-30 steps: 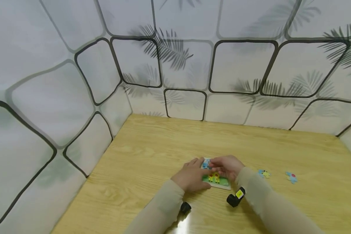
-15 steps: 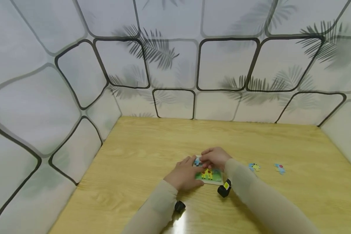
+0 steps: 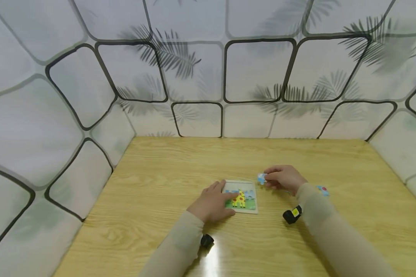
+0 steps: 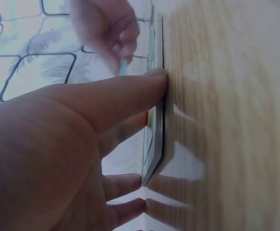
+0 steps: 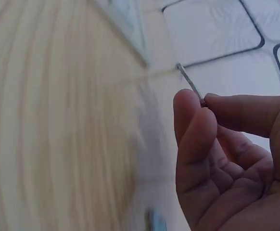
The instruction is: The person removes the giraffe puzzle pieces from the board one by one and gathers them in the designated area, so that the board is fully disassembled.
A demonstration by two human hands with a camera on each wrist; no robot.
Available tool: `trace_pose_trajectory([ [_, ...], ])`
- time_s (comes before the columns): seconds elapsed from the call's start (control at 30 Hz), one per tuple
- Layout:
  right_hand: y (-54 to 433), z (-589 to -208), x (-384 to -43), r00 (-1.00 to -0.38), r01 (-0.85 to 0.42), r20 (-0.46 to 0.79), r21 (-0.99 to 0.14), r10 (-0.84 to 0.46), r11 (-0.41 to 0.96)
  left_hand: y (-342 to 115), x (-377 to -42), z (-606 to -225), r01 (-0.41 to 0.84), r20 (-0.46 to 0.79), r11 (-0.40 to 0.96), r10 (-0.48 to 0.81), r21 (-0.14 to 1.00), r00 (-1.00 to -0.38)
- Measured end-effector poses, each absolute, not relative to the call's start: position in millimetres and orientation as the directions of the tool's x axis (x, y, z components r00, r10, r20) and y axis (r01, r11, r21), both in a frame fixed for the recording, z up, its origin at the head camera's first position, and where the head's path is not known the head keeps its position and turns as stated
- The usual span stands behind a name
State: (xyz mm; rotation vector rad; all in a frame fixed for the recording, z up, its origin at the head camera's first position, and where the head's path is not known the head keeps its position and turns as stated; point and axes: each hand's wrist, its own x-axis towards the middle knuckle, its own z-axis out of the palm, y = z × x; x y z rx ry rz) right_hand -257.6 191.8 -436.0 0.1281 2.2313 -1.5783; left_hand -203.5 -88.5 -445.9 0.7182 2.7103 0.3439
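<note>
Fingers [image 5: 197,132] of the right hand [image 3: 284,179] meet the thumb, clamped on the edge of a thin, flat, pale-blue-and-white jigsaw piece [image 3: 261,178], aloft over the yellow wood-grain table [image 3: 166,169] near the right side of a white-rimmed, squarish puzzle board [image 3: 240,186]. Those of the left hand [image 3: 211,203] are spread apart on the board, the index reaching to a yellow, red-spotted giraffe picture [image 3: 242,199]. Risks, as judged: the piece could twist or drop if the narrow pinch loosens; a sideways push of the left index could disturb the picture; the right sleeve [image 3: 319,209], close to a loose blue piece with a red dot [image 3: 322,190], could sweep it aside. Orientation: the held piece's free edge points leftward, toward the board; its long axis cannot be told, the outline being partly covered. The giraffe's runs away from the person.
</note>
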Motion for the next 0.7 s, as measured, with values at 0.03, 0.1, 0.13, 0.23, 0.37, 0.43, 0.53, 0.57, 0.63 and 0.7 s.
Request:
trace_pose_trajectory([
  [0.03,196.8,-437.0,-256.9,-0.916,0.291,-0.372,-0.875,-0.152,0.386,-89.7,-203.1,-445.4,0.434,-0.240,0.846,0.512,0.311,-0.825],
  [0.1,203.2,-438.7,-255.5,-0.920,0.249,-0.358,-0.850,-0.160,0.465,-91.8,-202.4,-444.0,0.424,-0.242,0.847,0.506,0.321,-0.828],
  [0.13,205.1,-439.8,-255.3,-0.924,0.223,-0.347,-0.833,-0.162,0.507,-92.6,-202.4,-443.5,0.421,-0.242,0.848,0.504,0.323,-0.829],
  [0.23,207.3,-441.2,-255.0,-0.933,0.133,-0.311,-0.765,-0.180,0.630,-93.4,-202.9,-442.0,0.411,-0.235,0.847,0.499,0.338,-0.835],
  [0.37,205.8,-440.3,-256.8,-0.943,0.043,-0.271,-0.674,-0.192,0.738,-90.8,-203.8,-440.9,0.399,-0.228,0.842,0.496,0.364,-0.838],
  [0.43,203.1,-439.8,-256.7,-0.947,0.002,-0.248,-0.643,-0.206,0.766,-88.6,-203.6,-440.3,0.390,-0.233,0.841,0.493,0.376,-0.838],
  [0.53,193.8,-440.7,-254.3,-0.947,-0.073,-0.204,-0.616,-0.248,0.785,-85.8,-202.2,-440.0,0.380,-0.248,0.842,0.490,0.383,-0.836],
  [0.57,189.6,-441.4,-252.8,-0.942,-0.103,-0.194,-0.612,-0.275,0.784,-84.9,-201.6,-439.9,0.377,-0.254,0.843,0.489,0.383,-0.835],
  [0.63,180.4,-443.4,-250.4,-0.924,-0.168,-0.177,-0.610,-0.340,0.774,-83.5,-201.2,-440.6,0.381,-0.265,0.846,0.491,0.374,-0.830],
  [0.7,172.4,-445.3,-249.2,-0.898,-0.231,-0.171,-0.599,-0.405,0.767,-82.3,-201.3,-441.8,0.390,-0.271,0.849,0.494,0.357,-0.826],
])
